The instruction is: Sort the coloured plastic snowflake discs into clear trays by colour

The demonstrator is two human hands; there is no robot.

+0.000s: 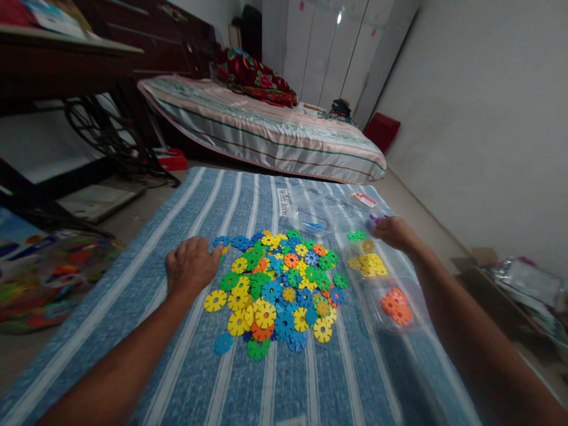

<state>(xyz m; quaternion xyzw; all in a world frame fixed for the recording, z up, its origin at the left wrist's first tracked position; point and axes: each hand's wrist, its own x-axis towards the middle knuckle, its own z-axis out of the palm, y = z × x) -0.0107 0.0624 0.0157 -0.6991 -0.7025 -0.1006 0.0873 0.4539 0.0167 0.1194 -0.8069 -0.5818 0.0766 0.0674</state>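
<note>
Two hands work over one striped counter (195, 384). Between them lies one pile of discs (284, 290), notched and flower-like, in blue, green, yellow and orange. They overlap too much for an exact count, but there are dozens; orange is the scarcest, with about five showing. Along the near edge, one blue disc (223, 343) lies just apart from the pile.

The left hand (193, 266) rests palm down at the pile's left edge, four fingers bent side by side and the thumb parted from them, near a few blue discs; nothing shows in its grip. The right hand (394, 231) is at the far right of the counter, fingers drawn together by a purple piece (375, 219); whether they pinch it I cannot tell, nor whether it is one disc or more.

Clear tubs line the right side, their edges too faint to count surely. One orange group (397, 306), roughly five discs, sits in the nearest tub (418, 316). Beyond it come one yellow group (373, 265), overlapped past counting, and one small green group (356, 235), perhaps two or three. At least one blue piece (316, 226) shows at the far end, near one "With love" tag (283, 202) and one red-and-white label (364, 199).

Behind stand one bed (266, 133) with one red blanket (257, 80).
</note>
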